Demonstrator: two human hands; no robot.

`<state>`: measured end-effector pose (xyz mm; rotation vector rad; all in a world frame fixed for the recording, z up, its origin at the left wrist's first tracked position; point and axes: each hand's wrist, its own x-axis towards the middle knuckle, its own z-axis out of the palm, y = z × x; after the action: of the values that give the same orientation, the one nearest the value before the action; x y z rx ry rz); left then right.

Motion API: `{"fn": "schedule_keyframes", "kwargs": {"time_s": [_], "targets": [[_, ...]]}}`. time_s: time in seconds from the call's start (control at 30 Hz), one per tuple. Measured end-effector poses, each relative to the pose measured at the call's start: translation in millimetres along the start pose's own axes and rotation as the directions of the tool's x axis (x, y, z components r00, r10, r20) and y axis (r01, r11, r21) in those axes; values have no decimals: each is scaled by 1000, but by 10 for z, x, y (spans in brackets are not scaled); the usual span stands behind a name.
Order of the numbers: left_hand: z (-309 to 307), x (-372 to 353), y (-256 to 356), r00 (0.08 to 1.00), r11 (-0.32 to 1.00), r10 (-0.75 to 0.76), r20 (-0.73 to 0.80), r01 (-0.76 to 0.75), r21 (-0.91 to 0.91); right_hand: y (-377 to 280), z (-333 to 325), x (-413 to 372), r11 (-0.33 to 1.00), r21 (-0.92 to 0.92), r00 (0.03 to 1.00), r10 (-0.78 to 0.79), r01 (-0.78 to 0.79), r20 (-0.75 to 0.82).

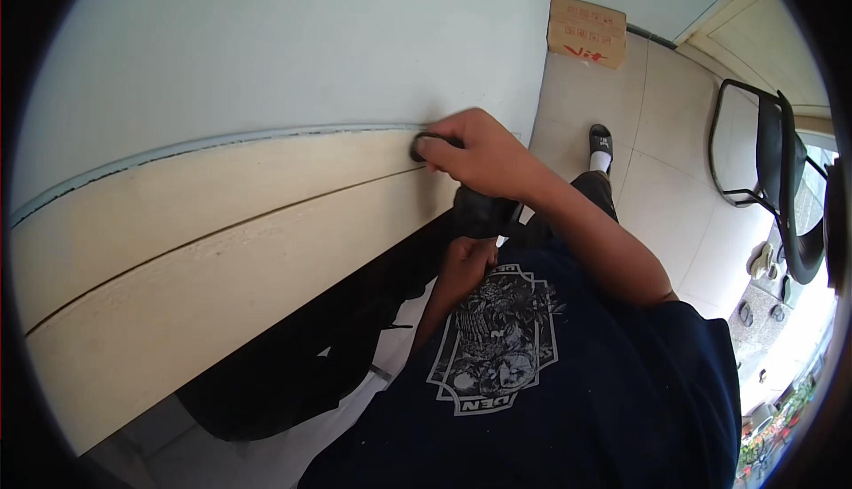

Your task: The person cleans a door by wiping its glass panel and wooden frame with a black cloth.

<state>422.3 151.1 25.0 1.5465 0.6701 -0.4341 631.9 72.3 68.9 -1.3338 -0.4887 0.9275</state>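
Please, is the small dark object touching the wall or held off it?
Touching: the right hand presses the dark object against the wall.

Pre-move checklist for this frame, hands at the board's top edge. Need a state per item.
1. Right hand grip on the small dark round piece: ok, fingers closed around it.
2. Piece position: ok, it sits at the seam where the cream board meets the wall.
3. Left hand hold on the black object: cannot tell, the hand is under it and the grip is hidden.
4. Identity of the black object: cannot tell, too dark.
5. Footing: ok, the foot is flat on the tile.
6. Room to the side: ok, the chair stands apart from the person.
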Motion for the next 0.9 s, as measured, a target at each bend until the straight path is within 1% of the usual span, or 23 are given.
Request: {"fn": "schedule_keyframes", "kwargs": {"time_s": [0.07,0.1,0.13,0.2,0.23,0.27,0.33,0.43,0.47,0.53,0.57,0.63,0.67,0.73,0.77,0.8,0.83,0.87,0.9], "targets": [[40,-53,22,1000,1000,-25,-19,24,-12,-92,10,6,999,38,998,-13,10,58],[44,-44,64,999,999,-33,-41,32,-24,61,-5,23,999,9,999,-45,45,14],[25,-38,71,999,999,-27,-43,26,-23,236,-50,41,999,6,999,-51,51,14],[7,-53,58,998,999,2,-57,-5,-52,582,-129,48,992,-39,992,118,-120,-31],[3,-45,61,998,999,6,-55,-9,-53,708,-100,52,996,-35,995,76,-78,-59],[-7,-34,66,999,998,13,-49,-15,-56,646,-98,59,996,-39,995,74,-76,-59],[-6,-66,51,999,998,4,-42,-7,-62,431,-59,22,999,0,999,33,-33,-7],[-15,-57,51,1000,999,11,-15,-11,-42,200,-75,22,999,-13,1000,30,-30,4],[-14,-62,48,999,999,21,-25,-22,-29,305,-96,61,1000,-12,1000,27,-27,-1],[-20,-61,42,999,999,37,-33,-37,-18,625,-165,132,996,-32,996,88,-89,-13],[-36,-57,33,999,999,38,-23,-39,-24,639,-183,120,996,-34,996,87,-87,-13],[-62,-39,21,999,999,40,-13,-41,-28,651,-193,104,984,-85,988,153,-154,-24],[-69,-25,14,999,999,44,-14,-44,-17,569,-162,102,984,-83,988,153,-155,-27],[-36,-14,35,999,999,36,-11,-36,-10,219,-65,86,1000,-16,999,9,-9,49],[-2,-14,98,1000,1000,-17,-8,17,2,68,-52,68,1000,15,998,-19,18,66],[3,-30,142,998,998,-67,-6,68,21,116,-47,62,1000,24,998,-16,14,65],[-10,-30,138,998,997,-66,-4,66,26,215,-69,88,1000,12,999,-2,2,42],[-24,-34,130,999,999,-37,17,36,33,336,-97,120,1000,-1,1000,9,-9,20],[-35,-29,119,999,999,-5,38,4,37,476,-136,136,995,-44,996,87,-87,-17]]}}
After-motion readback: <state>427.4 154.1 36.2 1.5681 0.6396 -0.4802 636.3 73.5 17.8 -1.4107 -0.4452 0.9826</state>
